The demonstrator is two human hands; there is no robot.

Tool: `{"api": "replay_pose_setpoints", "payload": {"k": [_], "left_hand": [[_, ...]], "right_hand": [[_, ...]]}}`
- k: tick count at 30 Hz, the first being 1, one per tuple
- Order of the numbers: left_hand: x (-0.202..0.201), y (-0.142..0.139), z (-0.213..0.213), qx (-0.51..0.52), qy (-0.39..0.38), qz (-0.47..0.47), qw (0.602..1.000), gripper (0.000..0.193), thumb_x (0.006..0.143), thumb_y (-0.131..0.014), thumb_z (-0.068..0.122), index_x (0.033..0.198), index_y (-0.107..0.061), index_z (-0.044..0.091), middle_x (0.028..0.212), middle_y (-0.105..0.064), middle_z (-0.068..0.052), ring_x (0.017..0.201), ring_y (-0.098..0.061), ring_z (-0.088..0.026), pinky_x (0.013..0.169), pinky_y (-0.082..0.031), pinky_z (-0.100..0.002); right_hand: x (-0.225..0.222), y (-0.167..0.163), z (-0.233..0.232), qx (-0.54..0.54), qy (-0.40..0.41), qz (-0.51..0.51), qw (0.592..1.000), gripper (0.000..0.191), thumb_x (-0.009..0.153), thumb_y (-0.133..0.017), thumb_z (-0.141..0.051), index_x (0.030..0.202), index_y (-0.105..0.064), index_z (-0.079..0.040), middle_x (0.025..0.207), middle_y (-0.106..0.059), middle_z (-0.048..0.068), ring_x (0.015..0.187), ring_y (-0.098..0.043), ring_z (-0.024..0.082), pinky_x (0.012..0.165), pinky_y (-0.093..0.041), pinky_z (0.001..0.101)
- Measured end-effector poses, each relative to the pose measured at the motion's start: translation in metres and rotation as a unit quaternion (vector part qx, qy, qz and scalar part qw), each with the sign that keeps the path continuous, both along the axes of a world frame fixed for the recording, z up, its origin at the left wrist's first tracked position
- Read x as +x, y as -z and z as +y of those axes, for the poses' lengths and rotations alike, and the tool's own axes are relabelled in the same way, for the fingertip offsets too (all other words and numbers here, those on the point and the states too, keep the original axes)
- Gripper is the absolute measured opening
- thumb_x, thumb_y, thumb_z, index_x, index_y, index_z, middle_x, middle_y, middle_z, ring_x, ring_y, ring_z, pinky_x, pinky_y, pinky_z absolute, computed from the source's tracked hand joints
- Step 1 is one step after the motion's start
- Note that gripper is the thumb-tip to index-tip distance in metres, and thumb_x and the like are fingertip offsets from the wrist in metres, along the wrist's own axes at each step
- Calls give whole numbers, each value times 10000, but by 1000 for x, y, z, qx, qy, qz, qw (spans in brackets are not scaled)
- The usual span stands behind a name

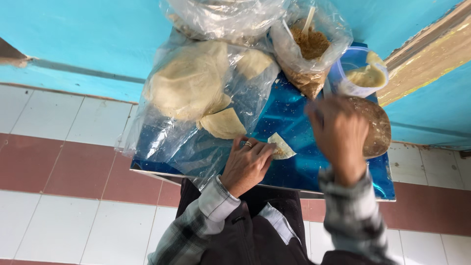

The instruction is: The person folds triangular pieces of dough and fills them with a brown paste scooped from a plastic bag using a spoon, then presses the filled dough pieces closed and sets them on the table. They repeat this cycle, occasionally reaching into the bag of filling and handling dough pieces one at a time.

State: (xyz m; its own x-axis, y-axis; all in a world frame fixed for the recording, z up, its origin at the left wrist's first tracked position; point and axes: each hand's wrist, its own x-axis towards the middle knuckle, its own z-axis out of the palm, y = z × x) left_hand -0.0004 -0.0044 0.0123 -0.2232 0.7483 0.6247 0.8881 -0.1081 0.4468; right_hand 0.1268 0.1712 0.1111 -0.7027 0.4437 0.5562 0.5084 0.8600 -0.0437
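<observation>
I'm in a plain tiled room used for food preparation. My blue board [294,167] holds bagged dough sheets [191,83], crumbly filling [309,46] and a paste tub [360,76].
</observation>
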Motion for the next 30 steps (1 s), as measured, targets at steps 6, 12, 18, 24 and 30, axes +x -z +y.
{"api": "replay_pose_setpoints", "payload": {"k": [6,12,18,24,30], "left_hand": [[-2,7,-1,-9,37,-29,999,278,904,-715,81,1171,-641,60,1034,-724,-67,1001,-675,-280,988,-432,-462],[-4,6,0,-20,41,-23,999,219,910,-687,27,1122,-660,75,1058,-720,-47,1003,-664,-253,972,-498,-423],[-3,14,2,-33,48,-15,998,180,897,-694,30,1070,-658,63,1026,-709,-37,996,-664,-261,914,-497,-416],[-2,21,6,-24,39,-9,999,136,918,-703,55,1044,-655,70,1015,-709,-30,989,-668,-242,928,-509,-416],[-3,19,5,-34,49,-33,998,156,900,-699,27,1047,-658,61,1000,-720,-54,950,-673,-266,885,-514,-413]], "right_hand": [[41,56,-66,-153,55,28,986,213,874,-804,-292,1018,-775,-138,942,-708,35,699,-677,231,611,-525,367],[35,67,-61,-256,44,46,965,154,855,-787,-249,971,-773,-148,961,-712,21,658,-680,206,593,-529,338],[31,71,-62,-213,68,29,974,198,858,-818,-269,997,-774,-135,909,-688,56,671,-668,221,590,-514,358],[30,70,-51,-288,51,26,956,220,841,-821,-217,974,-714,-79,911,-719,40,681,-689,160,584,-528,322],[28,80,-54,-383,24,145,912,260,833,-832,-106,1039,-685,-45,907,-755,67,773,-693,111,636,-539,267]]}}
